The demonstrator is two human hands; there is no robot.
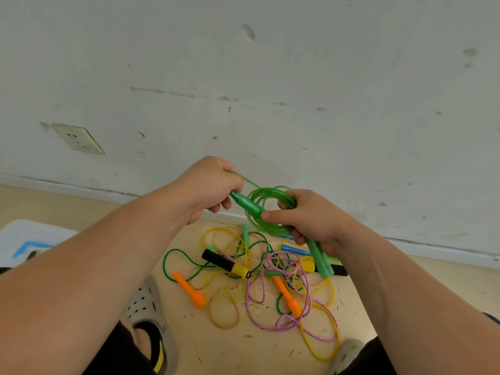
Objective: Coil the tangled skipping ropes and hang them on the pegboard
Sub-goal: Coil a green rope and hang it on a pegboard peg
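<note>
The green rope coil (266,209) is pinched in the right hand (311,220) above the floor tangle (257,277), while 1 handle (246,203), angled down-right into the coil, is gripped by the left hand (205,190).

The left hand (201,189) closes over the narrow end of one green handle (247,204), so where the cord joins it is hidden. The right hand (315,220) covers the top of the second green handle (319,257) and part of the green coil (266,205); the number of loops cannot be counted. Both forearms run off the lower edge. In the floor tangle, a blue handle (295,250) and a black-and-yellow handle (323,267) are partly hidden behind the right hand and the second green handle. The grey clog (147,304) is partly covered by the left forearm, and the white-and-blue object (29,239) at left is cut off and unidentifiable.
</note>
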